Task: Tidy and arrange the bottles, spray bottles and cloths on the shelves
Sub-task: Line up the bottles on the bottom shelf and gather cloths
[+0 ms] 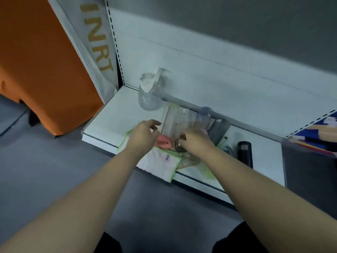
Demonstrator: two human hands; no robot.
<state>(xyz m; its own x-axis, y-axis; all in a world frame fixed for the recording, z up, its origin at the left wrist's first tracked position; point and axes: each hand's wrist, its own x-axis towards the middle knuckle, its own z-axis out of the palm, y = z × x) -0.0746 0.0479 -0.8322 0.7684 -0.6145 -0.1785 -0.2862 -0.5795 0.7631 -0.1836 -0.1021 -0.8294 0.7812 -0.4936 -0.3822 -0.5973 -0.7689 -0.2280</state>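
An orange panel is standing at the far left, next to a white banner with gold letters. To its right a white shelf is running across the view, carrying a jumble of things.

Toward the shelf's back left, a clear round jar is standing upright with a crumpled white tissue or cloth sticking out of its mouth.

In front of it the left hand is hovering with its fingers loosely curled and parted, gripping nothing. It is hanging over a white cloth with green edging, which is lying spread on the shelf and drooping over the front lip. A pink item is resting on that cloth, just beside the left hand's fingertips.

Behind the hands a clear bottle is lying among other see-through containers; their contents are too blurred to tell.

The right hand is closing around a small metallic cylinder, which is sitting between the two hands, just right of the pink item. A grey translucent container is leaning behind the right hand.

Further right, a dark bottle is lying on its side on the shelf, well apart from both hands. A blue printed panel is showing at the far right edge.
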